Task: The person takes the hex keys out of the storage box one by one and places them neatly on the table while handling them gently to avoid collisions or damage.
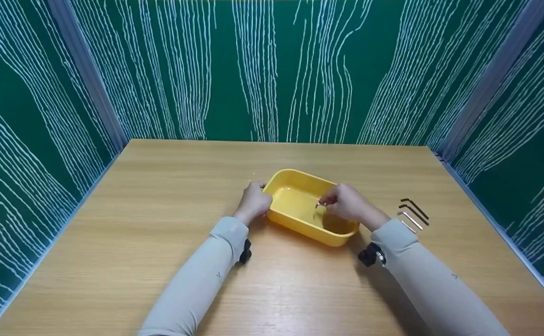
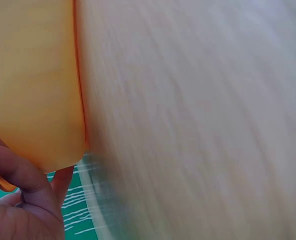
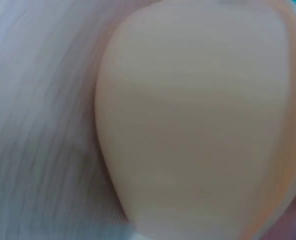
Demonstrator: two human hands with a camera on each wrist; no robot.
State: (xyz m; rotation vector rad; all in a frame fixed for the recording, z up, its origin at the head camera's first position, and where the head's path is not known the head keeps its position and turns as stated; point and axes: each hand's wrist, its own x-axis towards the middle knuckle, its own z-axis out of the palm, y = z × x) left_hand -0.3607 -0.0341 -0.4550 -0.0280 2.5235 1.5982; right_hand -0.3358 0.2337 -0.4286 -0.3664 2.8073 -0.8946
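Observation:
A yellow plastic bin (image 1: 300,227) sits at an angle on the table, its outer wall (image 2: 35,75) filling the left of the left wrist view. At its left end my left hand (image 1: 254,201) grips the rim, and the fingers also show low in the left wrist view. My right hand (image 1: 350,203) reaches in over the right part of the bin. Between thumb and fingertips it pinches a small silver hex key (image 1: 319,204), mostly hidden by the fingers. The right wrist view holds mainly the blurred bin wall (image 3: 192,115); that hand's fingers are out of sight there.
Several L-shaped hex keys, two dark (image 1: 415,210) and others silver (image 1: 411,220), lie on the wooden table (image 1: 183,186) to the right of the bin. Tiny pale specks lie beyond my left hand. Green walls with white lines (image 1: 225,70) enclose the table's back and sides.

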